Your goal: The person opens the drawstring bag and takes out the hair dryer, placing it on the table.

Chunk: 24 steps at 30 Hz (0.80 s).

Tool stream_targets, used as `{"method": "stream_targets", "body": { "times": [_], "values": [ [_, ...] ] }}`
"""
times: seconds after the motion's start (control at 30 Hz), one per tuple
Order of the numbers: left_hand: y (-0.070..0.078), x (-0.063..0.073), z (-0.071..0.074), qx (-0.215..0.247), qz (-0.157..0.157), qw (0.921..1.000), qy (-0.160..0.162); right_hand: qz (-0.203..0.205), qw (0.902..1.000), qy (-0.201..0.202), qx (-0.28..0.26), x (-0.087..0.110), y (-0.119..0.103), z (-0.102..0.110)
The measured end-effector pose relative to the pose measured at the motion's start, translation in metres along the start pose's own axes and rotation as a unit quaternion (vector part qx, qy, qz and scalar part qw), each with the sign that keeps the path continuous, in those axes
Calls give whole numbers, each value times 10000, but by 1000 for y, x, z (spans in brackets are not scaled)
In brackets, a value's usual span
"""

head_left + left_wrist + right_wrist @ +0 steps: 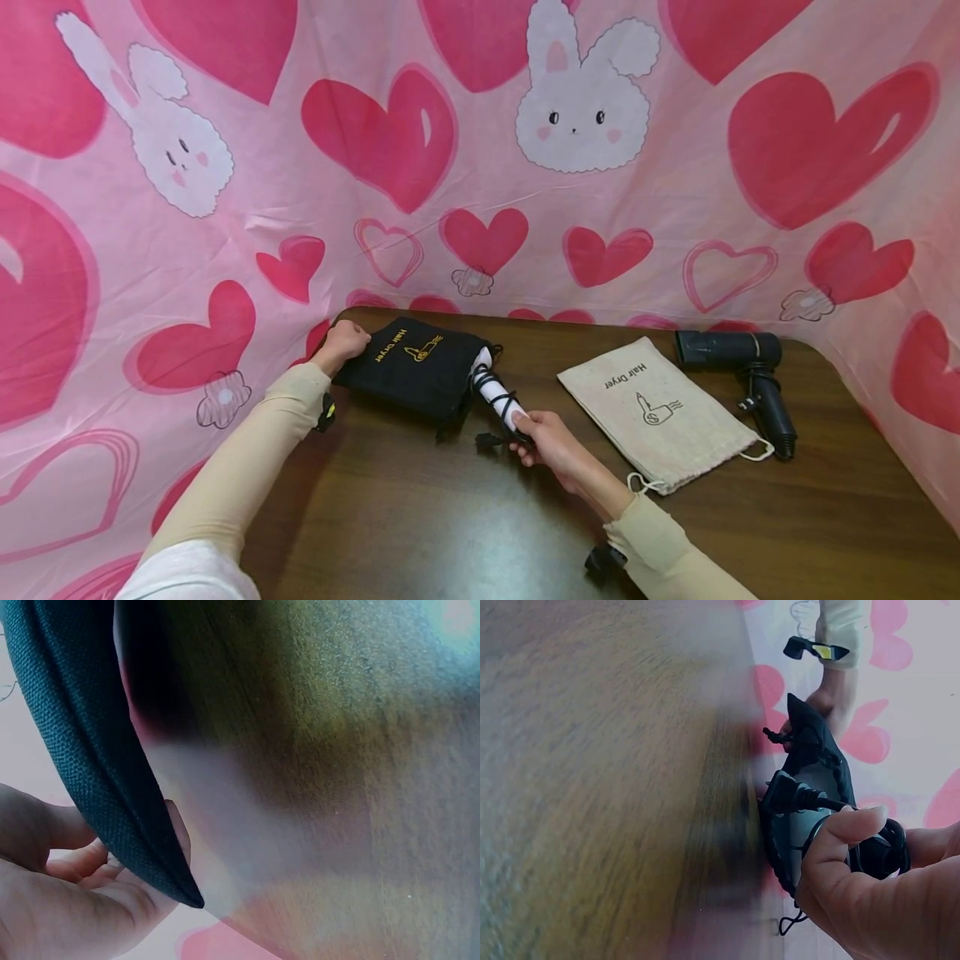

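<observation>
A black drawstring bag printed "Hair Dryer" in yellow lies at the back left of the table. My left hand grips its closed left end; in the left wrist view the thumb and fingers pinch the dark cloth. At the bag's mouth a white hair dryer sticks out, black cord wound round its handle. Its head is hidden inside the bag. My right hand holds the handle's end. The cord's plug hangs beside the handle, near the right thumb.
To the right lies a beige drawstring bag, also printed "Hair Dryer". Beyond it rests a black hair dryer with its cord round the handle. A pink heart-and-rabbit curtain surrounds the brown table.
</observation>
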<state>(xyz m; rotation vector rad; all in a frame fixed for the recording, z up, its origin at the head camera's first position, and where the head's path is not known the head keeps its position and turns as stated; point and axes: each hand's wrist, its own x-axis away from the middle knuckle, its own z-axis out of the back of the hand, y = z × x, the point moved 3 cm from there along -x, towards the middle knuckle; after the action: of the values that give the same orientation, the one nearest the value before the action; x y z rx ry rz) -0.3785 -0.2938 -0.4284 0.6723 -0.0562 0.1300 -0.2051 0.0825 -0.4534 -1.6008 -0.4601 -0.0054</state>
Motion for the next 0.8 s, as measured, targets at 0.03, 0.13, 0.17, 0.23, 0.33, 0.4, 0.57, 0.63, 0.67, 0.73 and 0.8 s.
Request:
{"method": "stream_targets", "body": {
  "times": [0.03, 0.13, 0.17, 0.23, 0.33, 0.4, 0.57, 0.63, 0.67, 0.73, 0.8],
  "values": [
    [0, 0, 0, 5, -3, 10000, -2, -6, 10000, 2, 4, 0, 0, 0],
    [1, 0, 0, 10, 19, 10000, 31, 7, 10000, -20, 11, 1, 0, 0],
    [1, 0, 0, 11, 31, 10000, 43, 11, 10000, -23, 8, 1, 0, 0],
    [2, 0, 0, 8, 29, 10000, 54, 7, 10000, -26, 5, 1, 1, 1],
    [2, -1, 0, -7, 40, 10000, 70, 4, 10000, -15, -14, 0, 2, 2],
    [3, -1, 0, -41, 30, 10000, 86, 5, 10000, -17, -15, 0, 3, 3],
    [2, -1, -1, -99, -12, 9999, 138, 14, 10000, 9, -20, 1, 3, 3],
    [1, 0, -1, -110, -3, 9998, 136, 23, 10000, 26, -22, 1, 4, 3],
    [1, 0, -1, -119, 1, 9998, 138, 29, 10000, 37, -27, 2, 3, 3],
    [1, 0, 0, -153, 8, 9998, 135, 36, 10000, 50, -11, 2, 4, 4],
    [0, 1, 0, -173, 9, 9998, 110, 31, 10000, 57, 5, 2, 4, 5]
  ]
}}
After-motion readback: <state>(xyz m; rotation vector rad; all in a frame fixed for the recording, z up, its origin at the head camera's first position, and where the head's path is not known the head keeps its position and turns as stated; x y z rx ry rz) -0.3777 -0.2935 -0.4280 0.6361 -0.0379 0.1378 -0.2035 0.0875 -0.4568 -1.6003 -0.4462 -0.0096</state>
